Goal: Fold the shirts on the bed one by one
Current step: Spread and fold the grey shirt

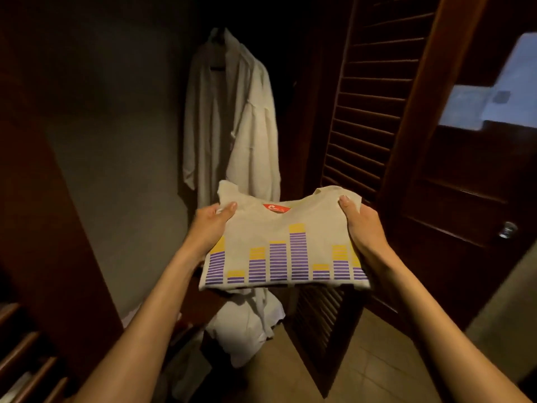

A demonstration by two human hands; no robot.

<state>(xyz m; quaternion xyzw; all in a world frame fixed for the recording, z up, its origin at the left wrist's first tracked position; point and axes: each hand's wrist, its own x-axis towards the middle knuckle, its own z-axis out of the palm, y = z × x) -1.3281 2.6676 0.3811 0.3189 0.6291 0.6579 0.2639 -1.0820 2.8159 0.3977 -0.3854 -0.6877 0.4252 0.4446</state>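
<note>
- Slats (17, 370) of dark wood fill the lower left corner, just beside the left forearm; a pale item lies among them, too dim to identify.
- A tiled floor (363, 370) shows below and between the forearms.
- A white heap (247, 324) of cloth sits low down under the shirt, by the foot of a louvred door (369, 112).
- That door stands ajar just behind the shirt, its slats running from upper right down past the right wrist.
- A panelled door (465, 199) with a round metal knob (508, 230) stands to the right, near the right hand.
- Two pale robes (232, 117) hang side by side against a grey wall (116, 141), beyond the shirt and partly hidden by its top edge.
- A bright, blurred patch (494, 91) shows at far upper right; what it is cannot be told.
- The shirt (273, 228) is cream, folded into a flat, compact rectangle, front up, with a red neck label (276, 208) at the collar and purple bars topped with yellow, like an equaliser, across the chest.
- It is held in mid-air, roughly level, in front of the person and touching no surface.
- The left hand (210, 225) grips its left edge, thumb on top near the shoulder, fingers hidden beneath.
- The right hand (363, 225) grips the right edge likewise, thumb on top by the collar.
- The shirt spans between both hands, its lower fold hanging just free near the wrists.
</note>
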